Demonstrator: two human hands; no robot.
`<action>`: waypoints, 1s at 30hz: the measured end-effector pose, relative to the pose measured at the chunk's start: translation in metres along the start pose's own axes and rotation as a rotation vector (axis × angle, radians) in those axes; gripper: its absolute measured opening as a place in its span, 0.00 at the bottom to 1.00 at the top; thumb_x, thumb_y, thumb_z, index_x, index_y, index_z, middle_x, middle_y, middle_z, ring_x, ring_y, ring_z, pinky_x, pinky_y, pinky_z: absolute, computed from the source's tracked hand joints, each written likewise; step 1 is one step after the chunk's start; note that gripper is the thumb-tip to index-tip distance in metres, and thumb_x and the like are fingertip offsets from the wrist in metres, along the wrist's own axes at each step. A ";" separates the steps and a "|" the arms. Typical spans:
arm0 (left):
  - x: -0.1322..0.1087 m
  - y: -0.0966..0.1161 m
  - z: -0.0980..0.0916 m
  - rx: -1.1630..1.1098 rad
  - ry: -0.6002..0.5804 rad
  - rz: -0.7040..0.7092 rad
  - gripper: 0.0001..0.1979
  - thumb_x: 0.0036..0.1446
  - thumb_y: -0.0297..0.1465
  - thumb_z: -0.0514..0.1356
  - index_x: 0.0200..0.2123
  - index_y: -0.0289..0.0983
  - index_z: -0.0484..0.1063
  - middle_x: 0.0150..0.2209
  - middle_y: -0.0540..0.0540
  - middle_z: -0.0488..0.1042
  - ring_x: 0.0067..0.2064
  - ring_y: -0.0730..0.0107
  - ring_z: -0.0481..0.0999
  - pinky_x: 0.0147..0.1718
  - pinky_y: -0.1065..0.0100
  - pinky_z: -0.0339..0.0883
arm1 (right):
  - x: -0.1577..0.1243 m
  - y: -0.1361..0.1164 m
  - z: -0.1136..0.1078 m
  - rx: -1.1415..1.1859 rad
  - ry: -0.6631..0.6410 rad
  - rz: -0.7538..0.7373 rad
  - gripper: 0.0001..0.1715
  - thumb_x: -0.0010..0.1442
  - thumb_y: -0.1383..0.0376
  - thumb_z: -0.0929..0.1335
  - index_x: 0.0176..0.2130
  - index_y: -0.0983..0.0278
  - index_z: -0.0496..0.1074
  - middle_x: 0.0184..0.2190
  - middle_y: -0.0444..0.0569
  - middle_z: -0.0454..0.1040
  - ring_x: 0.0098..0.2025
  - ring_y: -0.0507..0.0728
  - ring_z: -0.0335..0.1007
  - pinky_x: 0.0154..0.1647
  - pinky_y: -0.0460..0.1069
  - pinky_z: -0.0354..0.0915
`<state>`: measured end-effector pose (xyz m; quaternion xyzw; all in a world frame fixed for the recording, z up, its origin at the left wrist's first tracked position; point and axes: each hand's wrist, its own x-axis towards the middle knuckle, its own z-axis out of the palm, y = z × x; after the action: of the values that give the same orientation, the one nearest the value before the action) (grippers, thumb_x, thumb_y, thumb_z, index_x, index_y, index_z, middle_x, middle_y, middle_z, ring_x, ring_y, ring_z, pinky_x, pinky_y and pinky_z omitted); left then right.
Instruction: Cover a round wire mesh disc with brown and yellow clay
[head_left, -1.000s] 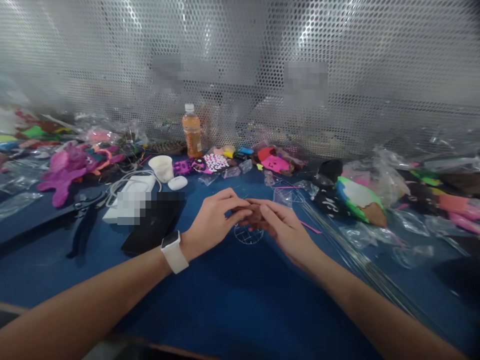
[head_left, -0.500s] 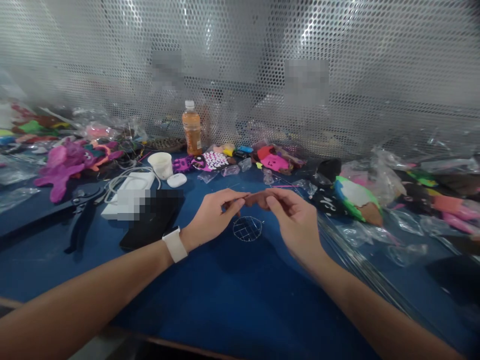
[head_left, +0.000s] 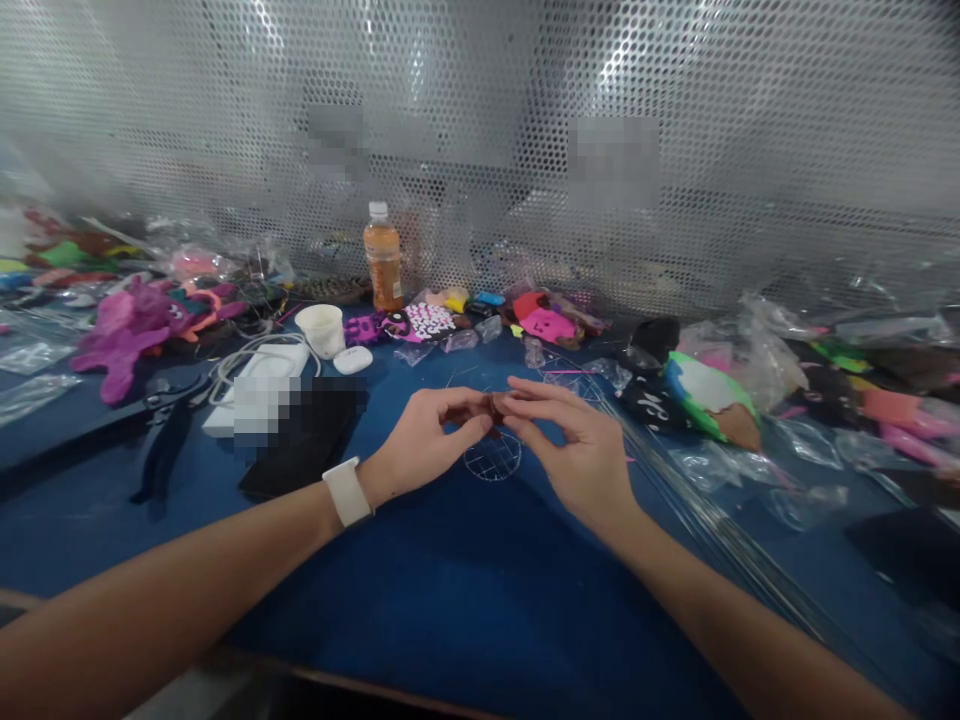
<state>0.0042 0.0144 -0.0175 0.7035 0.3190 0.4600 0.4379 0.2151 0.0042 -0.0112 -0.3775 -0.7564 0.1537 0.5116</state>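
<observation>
A small brown piece of modelling clay [head_left: 496,406] is pinched between the fingertips of both hands, which largely hide it. My left hand [head_left: 429,440], with a white watch band on its wrist, is closed on it from the left. From the right, my right hand [head_left: 583,452] grips it between thumb and fingertips. Just below the fingers lies a round wire grid [head_left: 493,460] on the blue table [head_left: 480,600], its upper edge partly covered by the hands.
At left are long-handled cutters [head_left: 161,440], a black phone-like slab [head_left: 304,440], a white box [head_left: 259,385] with a cable, and a white cup [head_left: 321,330]. A drink bottle [head_left: 383,258] stands behind. Metal wires [head_left: 697,500] and colourful clay pieces [head_left: 712,400] lie at right.
The brown clay was stretched out as a strip between the hands. My hands have come closer together, and the clay now shows as a small bunched piece at the fingertips.
</observation>
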 end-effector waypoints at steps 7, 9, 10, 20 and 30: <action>0.001 -0.005 0.003 -0.118 -0.020 -0.065 0.17 0.63 0.38 0.71 0.50 0.35 0.78 0.47 0.42 0.83 0.47 0.64 0.83 0.48 0.64 0.78 | -0.001 0.005 0.001 -0.213 -0.075 -0.264 0.10 0.67 0.71 0.72 0.41 0.58 0.85 0.52 0.53 0.82 0.51 0.61 0.80 0.49 0.58 0.78; 0.003 -0.007 0.002 -0.092 -0.005 -0.048 0.19 0.60 0.38 0.73 0.50 0.35 0.78 0.45 0.43 0.83 0.45 0.65 0.83 0.48 0.64 0.78 | -0.002 0.003 0.001 -0.201 -0.095 -0.288 0.11 0.66 0.71 0.72 0.43 0.58 0.84 0.54 0.53 0.81 0.54 0.63 0.78 0.54 0.61 0.76; 0.003 -0.008 0.001 -0.081 0.002 -0.038 0.19 0.59 0.38 0.74 0.50 0.35 0.77 0.45 0.43 0.83 0.45 0.66 0.83 0.47 0.65 0.77 | -0.002 0.001 0.000 -0.187 -0.116 -0.287 0.13 0.66 0.71 0.71 0.46 0.57 0.83 0.56 0.53 0.80 0.56 0.64 0.77 0.57 0.63 0.74; 0.003 -0.003 0.002 -0.088 -0.021 -0.011 0.14 0.65 0.37 0.69 0.47 0.35 0.76 0.44 0.41 0.83 0.44 0.65 0.82 0.45 0.63 0.77 | -0.002 -0.002 -0.003 0.076 -0.247 -0.029 0.32 0.72 0.67 0.67 0.70 0.46 0.65 0.63 0.46 0.76 0.64 0.62 0.72 0.66 0.65 0.69; 0.001 0.005 0.002 0.011 0.089 -0.005 0.08 0.65 0.32 0.68 0.44 0.36 0.76 0.37 0.46 0.80 0.38 0.69 0.79 0.39 0.67 0.72 | -0.001 0.001 0.001 0.121 -0.098 0.209 0.16 0.63 0.56 0.77 0.51 0.55 0.82 0.46 0.48 0.85 0.47 0.61 0.82 0.51 0.58 0.78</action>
<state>0.0063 0.0125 -0.0134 0.6839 0.3427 0.4880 0.4205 0.2148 0.0046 -0.0127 -0.4147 -0.7264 0.2697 0.4770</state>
